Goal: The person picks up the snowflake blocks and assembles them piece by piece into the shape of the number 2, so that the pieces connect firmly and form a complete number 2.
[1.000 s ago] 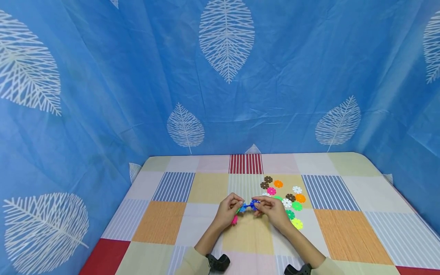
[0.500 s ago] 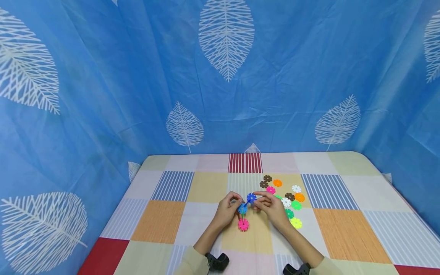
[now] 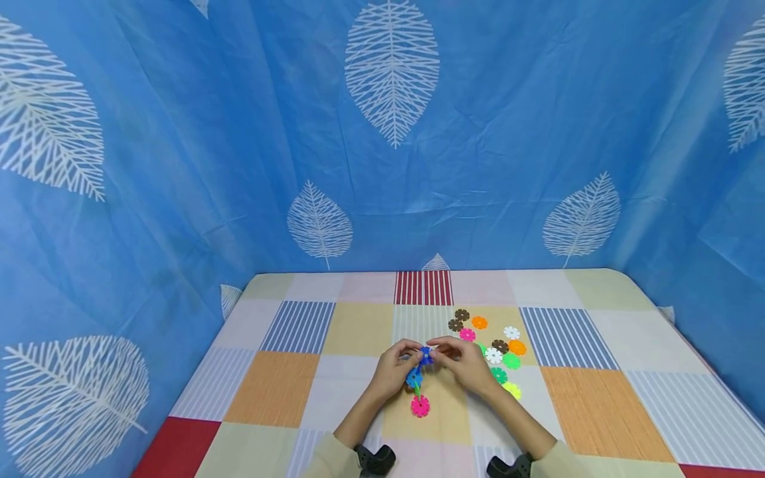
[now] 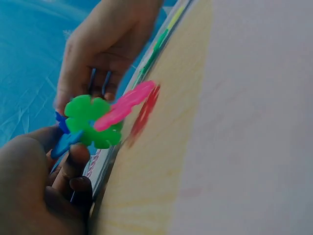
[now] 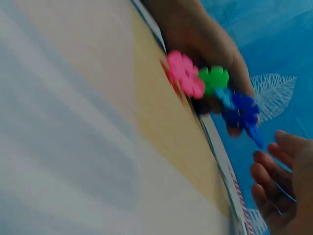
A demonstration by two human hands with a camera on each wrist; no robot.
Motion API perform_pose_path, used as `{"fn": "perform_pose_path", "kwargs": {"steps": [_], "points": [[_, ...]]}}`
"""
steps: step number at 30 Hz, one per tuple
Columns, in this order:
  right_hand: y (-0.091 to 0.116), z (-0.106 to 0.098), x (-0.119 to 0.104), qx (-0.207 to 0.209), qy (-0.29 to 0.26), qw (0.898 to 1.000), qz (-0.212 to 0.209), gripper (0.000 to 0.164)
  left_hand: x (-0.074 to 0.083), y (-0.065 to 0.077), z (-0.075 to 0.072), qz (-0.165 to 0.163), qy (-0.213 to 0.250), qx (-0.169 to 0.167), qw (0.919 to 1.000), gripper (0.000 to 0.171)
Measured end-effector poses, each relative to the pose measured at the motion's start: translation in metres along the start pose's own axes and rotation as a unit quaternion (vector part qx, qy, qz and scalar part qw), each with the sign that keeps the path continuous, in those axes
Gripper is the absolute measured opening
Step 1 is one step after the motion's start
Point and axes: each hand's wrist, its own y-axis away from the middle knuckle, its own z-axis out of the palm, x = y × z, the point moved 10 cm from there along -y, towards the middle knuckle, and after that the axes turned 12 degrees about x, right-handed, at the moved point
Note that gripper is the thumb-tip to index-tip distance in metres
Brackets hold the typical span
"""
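My left hand (image 3: 392, 367) pinches a short chain of notched, flower-shaped interlocking discs by its light blue disc (image 3: 414, 378). A dark blue disc (image 5: 240, 110) is at the chain's upper end. Below the light blue one come a bright green disc (image 4: 87, 117) and a pink disc (image 3: 420, 406), which points toward the person. My right hand (image 3: 465, 363) is beside the dark blue end; in the right wrist view its thumb and loosely bent fingers (image 5: 262, 157) are just off the disc's tip. Under the chain, a reddish disc (image 4: 145, 115) appears low against the tablecloth.
Loose discs lie right of the hands: brown (image 3: 462, 315), orange (image 3: 479, 322), white (image 3: 493, 355), green (image 3: 511, 360) and yellow (image 3: 512, 390) among them. A patchwork cloth (image 3: 352, 385) covers the table. Blue leaf-print curtain (image 3: 478, 133) hangs behind and at both sides.
The chain has swung from lying crosswise between the hands to running down toward the person, its pink disc coming into full view. My right hand has shifted slightly left with the dark blue end.
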Motion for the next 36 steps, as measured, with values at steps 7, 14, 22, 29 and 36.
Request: {"fn": "perform_pose_path", "kwargs": {"steps": [7, 14, 22, 29, 36], "points": [[-0.048, -0.046, 0.021, 0.111, 0.178, 0.977, -0.026, 0.020, -0.004, -0.001, -0.003, -0.025, -0.002, 0.018, 0.9995, 0.017], [-0.070, -0.054, 0.055, 0.045, 0.335, 0.941, -0.032, 0.036, -0.004, 0.000, -0.007, -0.039, -0.007, 0.026, 0.9989, 0.017], [-0.067, -0.058, 0.068, 0.059, 0.318, 0.946, -0.008, 0.020, -0.003, 0.000, -0.007, -0.043, -0.009, 0.025, 0.9987, 0.016], [-0.044, -0.051, 0.049, 0.075, 0.071, 0.994, 0.043, 0.015, -0.008, -0.002, -0.006, -0.054, 0.010, 0.027, 0.9982, 0.016], [-0.008, -0.028, 0.016, 0.042, -0.082, 0.993, 0.070, 0.028, -0.001, -0.002, -0.009, -0.037, -0.022, 0.039, 0.9983, 0.016]]}}
